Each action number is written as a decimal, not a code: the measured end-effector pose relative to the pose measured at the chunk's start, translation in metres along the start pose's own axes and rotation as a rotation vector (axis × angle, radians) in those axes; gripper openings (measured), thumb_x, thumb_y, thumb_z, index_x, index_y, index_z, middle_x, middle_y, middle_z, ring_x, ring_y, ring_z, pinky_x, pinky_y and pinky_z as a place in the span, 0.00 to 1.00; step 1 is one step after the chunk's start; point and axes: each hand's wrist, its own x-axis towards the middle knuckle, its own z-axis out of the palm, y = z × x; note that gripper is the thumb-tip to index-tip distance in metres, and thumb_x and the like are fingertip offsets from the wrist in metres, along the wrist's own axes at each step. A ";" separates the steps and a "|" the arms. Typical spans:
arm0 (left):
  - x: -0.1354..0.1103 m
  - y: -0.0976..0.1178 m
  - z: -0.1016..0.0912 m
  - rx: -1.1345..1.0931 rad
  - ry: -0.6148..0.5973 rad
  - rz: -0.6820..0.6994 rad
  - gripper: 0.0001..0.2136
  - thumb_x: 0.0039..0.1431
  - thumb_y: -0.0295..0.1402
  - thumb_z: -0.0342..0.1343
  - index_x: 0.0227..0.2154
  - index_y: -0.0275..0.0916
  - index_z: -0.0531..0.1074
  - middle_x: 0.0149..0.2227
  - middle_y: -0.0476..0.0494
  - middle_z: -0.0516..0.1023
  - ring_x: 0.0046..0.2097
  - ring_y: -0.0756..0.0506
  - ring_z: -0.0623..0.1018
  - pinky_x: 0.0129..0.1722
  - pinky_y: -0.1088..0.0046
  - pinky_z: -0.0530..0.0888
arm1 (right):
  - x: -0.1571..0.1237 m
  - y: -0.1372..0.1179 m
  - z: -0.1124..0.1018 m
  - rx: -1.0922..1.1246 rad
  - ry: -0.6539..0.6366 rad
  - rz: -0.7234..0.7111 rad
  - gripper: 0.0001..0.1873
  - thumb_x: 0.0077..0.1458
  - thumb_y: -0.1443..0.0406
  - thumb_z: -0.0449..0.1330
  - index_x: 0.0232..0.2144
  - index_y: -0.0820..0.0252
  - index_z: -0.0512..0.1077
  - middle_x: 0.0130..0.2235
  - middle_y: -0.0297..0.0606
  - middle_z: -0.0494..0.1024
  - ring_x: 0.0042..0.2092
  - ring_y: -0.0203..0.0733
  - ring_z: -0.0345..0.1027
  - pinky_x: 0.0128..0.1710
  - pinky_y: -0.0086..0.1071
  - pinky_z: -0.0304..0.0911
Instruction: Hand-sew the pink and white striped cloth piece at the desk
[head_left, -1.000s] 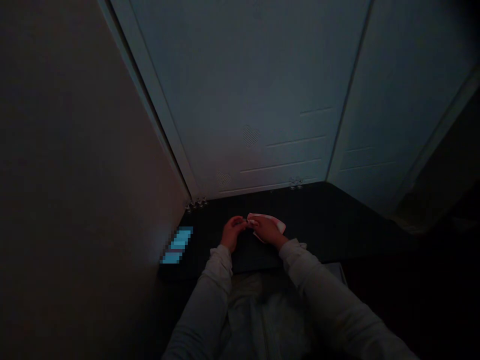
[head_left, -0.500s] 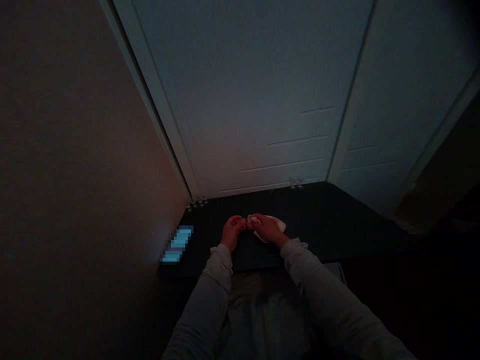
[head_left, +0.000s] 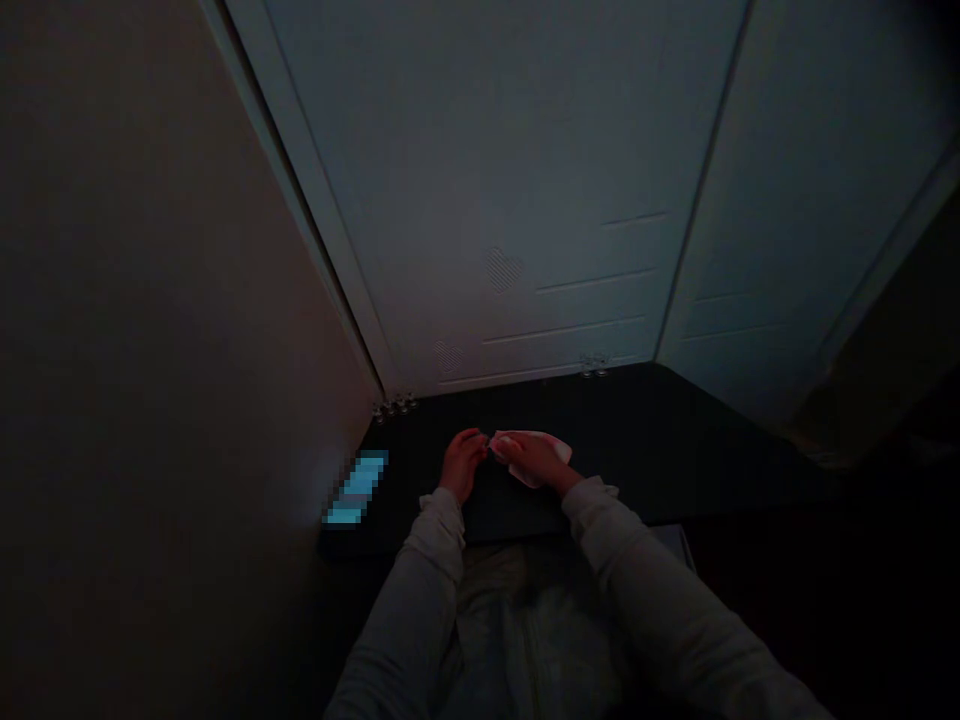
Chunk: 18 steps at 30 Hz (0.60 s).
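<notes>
My left hand [head_left: 462, 466] is over the dark tabletop with its fingers curled together around a small thing that is too dim to make out. Close beside it, my right hand [head_left: 534, 458] grips a pale cloth [head_left: 559, 450], which spreads out past the knuckles on the far side. A bunched end of this cloth shows at the right fingertips, against or very near the small thing. Reddish light falls on both hands, and the gap between the fingertips is dark.
Several small shiny, clear objects [head_left: 394, 406] stand at the table's back left corner. More of them [head_left: 595, 368] are at the back edge, by the white panel [head_left: 525, 200]. A glowing blurred screen [head_left: 355, 488] lies left on the black table [head_left: 675, 440], along the wall [head_left: 187, 350].
My right fingertips and the bunched cloth have shifted very slightly at the small thing. The left hand stays nearly in place. Light on the wall and panel has dimmed.
</notes>
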 end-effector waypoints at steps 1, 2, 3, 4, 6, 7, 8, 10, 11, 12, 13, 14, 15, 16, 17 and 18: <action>0.000 0.000 0.000 0.004 -0.006 -0.002 0.16 0.39 0.33 0.57 0.34 0.36 0.65 0.31 0.45 0.72 0.27 0.54 0.70 0.29 0.76 0.65 | -0.001 -0.001 0.000 -0.018 -0.011 -0.008 0.22 0.50 0.53 0.43 0.35 0.59 0.69 0.37 0.38 0.72 0.37 0.38 0.64 0.35 0.29 0.55; 0.000 0.000 0.000 0.009 -0.015 -0.004 0.16 0.39 0.33 0.58 0.34 0.36 0.65 0.31 0.45 0.72 0.27 0.54 0.70 0.29 0.76 0.65 | -0.001 -0.001 -0.001 -0.032 -0.028 -0.012 0.22 0.50 0.52 0.44 0.34 0.59 0.70 0.35 0.38 0.73 0.36 0.38 0.64 0.33 0.28 0.55; -0.001 0.000 0.001 0.012 -0.025 -0.006 0.16 0.39 0.33 0.58 0.34 0.36 0.65 0.31 0.45 0.72 0.27 0.54 0.70 0.29 0.76 0.65 | -0.002 -0.002 -0.001 -0.043 -0.050 -0.017 0.22 0.49 0.52 0.44 0.32 0.59 0.70 0.34 0.37 0.73 0.34 0.37 0.64 0.31 0.28 0.55; -0.001 0.001 0.001 0.016 -0.036 -0.010 0.16 0.39 0.32 0.58 0.34 0.36 0.66 0.31 0.45 0.72 0.27 0.54 0.70 0.29 0.76 0.65 | -0.003 -0.003 -0.002 -0.053 -0.071 -0.019 0.22 0.49 0.52 0.44 0.30 0.59 0.71 0.32 0.36 0.74 0.31 0.37 0.64 0.29 0.27 0.54; -0.001 0.000 0.001 0.019 -0.056 -0.022 0.16 0.39 0.32 0.58 0.34 0.35 0.66 0.32 0.44 0.72 0.28 0.53 0.70 0.29 0.76 0.65 | -0.003 -0.005 -0.002 -0.081 -0.079 -0.026 0.21 0.49 0.53 0.45 0.27 0.60 0.71 0.29 0.35 0.74 0.28 0.35 0.63 0.27 0.26 0.52; -0.001 0.000 0.001 0.021 -0.064 -0.029 0.15 0.39 0.32 0.58 0.34 0.35 0.66 0.32 0.44 0.72 0.29 0.53 0.70 0.30 0.75 0.65 | -0.004 -0.005 -0.003 -0.098 -0.070 -0.030 0.20 0.49 0.53 0.45 0.26 0.60 0.71 0.28 0.35 0.73 0.28 0.34 0.63 0.26 0.25 0.52; -0.001 0.000 0.001 0.024 -0.071 -0.034 0.15 0.39 0.32 0.58 0.33 0.35 0.66 0.32 0.44 0.72 0.29 0.53 0.70 0.30 0.75 0.65 | -0.004 -0.006 -0.003 -0.112 -0.063 -0.030 0.20 0.49 0.54 0.45 0.24 0.60 0.70 0.27 0.34 0.73 0.27 0.34 0.62 0.26 0.25 0.51; -0.001 0.000 0.001 0.031 -0.080 -0.040 0.14 0.39 0.31 0.58 0.33 0.35 0.67 0.33 0.44 0.72 0.29 0.53 0.70 0.31 0.75 0.65 | -0.003 -0.006 -0.003 -0.126 -0.054 -0.021 0.19 0.49 0.55 0.45 0.24 0.60 0.70 0.27 0.34 0.73 0.27 0.34 0.62 0.25 0.25 0.50; -0.001 0.000 0.000 0.036 -0.081 -0.042 0.15 0.39 0.31 0.58 0.33 0.35 0.67 0.33 0.44 0.72 0.30 0.53 0.70 0.31 0.75 0.65 | -0.003 -0.006 -0.003 -0.124 -0.054 -0.016 0.19 0.49 0.56 0.45 0.24 0.60 0.70 0.28 0.34 0.73 0.27 0.34 0.62 0.25 0.25 0.50; -0.001 -0.001 0.000 0.041 -0.084 -0.041 0.15 0.39 0.31 0.58 0.34 0.35 0.67 0.33 0.44 0.72 0.30 0.52 0.70 0.31 0.75 0.65 | -0.002 -0.006 -0.003 -0.119 -0.057 -0.013 0.19 0.50 0.56 0.45 0.25 0.60 0.70 0.28 0.35 0.73 0.28 0.34 0.62 0.26 0.25 0.50; 0.000 -0.001 0.000 0.043 -0.085 -0.040 0.15 0.39 0.31 0.58 0.34 0.36 0.67 0.33 0.44 0.72 0.31 0.52 0.71 0.31 0.75 0.65 | -0.002 -0.005 -0.003 -0.113 -0.057 -0.011 0.19 0.50 0.56 0.45 0.25 0.60 0.71 0.29 0.35 0.73 0.29 0.34 0.62 0.26 0.25 0.51; 0.000 -0.001 0.000 0.044 -0.082 -0.037 0.15 0.39 0.31 0.58 0.34 0.36 0.67 0.33 0.44 0.72 0.32 0.52 0.71 0.32 0.75 0.65 | -0.001 -0.004 -0.002 -0.107 -0.054 -0.013 0.19 0.50 0.57 0.44 0.26 0.60 0.71 0.30 0.35 0.73 0.30 0.34 0.62 0.27 0.25 0.51; 0.001 -0.001 0.000 0.040 -0.075 -0.034 0.15 0.39 0.31 0.58 0.34 0.36 0.68 0.33 0.45 0.72 0.32 0.52 0.71 0.33 0.75 0.64 | -0.001 -0.002 -0.002 -0.102 -0.052 -0.019 0.19 0.50 0.57 0.44 0.26 0.60 0.71 0.30 0.35 0.73 0.30 0.34 0.63 0.28 0.25 0.51; 0.001 -0.001 0.000 0.027 -0.068 -0.026 0.15 0.38 0.31 0.58 0.34 0.36 0.68 0.32 0.45 0.72 0.33 0.52 0.71 0.34 0.75 0.64 | -0.001 -0.001 -0.001 -0.097 -0.048 -0.024 0.19 0.51 0.57 0.44 0.27 0.60 0.71 0.31 0.35 0.73 0.31 0.35 0.63 0.29 0.26 0.52; 0.001 -0.001 -0.001 0.005 -0.060 -0.016 0.15 0.39 0.30 0.58 0.34 0.36 0.68 0.32 0.45 0.72 0.34 0.52 0.71 0.36 0.74 0.64 | 0.000 0.000 -0.001 -0.088 -0.040 -0.024 0.19 0.51 0.57 0.43 0.27 0.60 0.71 0.31 0.36 0.73 0.31 0.35 0.63 0.29 0.26 0.52; 0.001 0.000 -0.001 -0.023 -0.051 -0.008 0.14 0.39 0.31 0.58 0.34 0.36 0.68 0.32 0.46 0.72 0.34 0.52 0.71 0.37 0.74 0.64 | 0.000 0.001 0.000 -0.077 -0.028 -0.020 0.19 0.51 0.57 0.43 0.28 0.60 0.71 0.31 0.36 0.73 0.32 0.36 0.63 0.30 0.26 0.53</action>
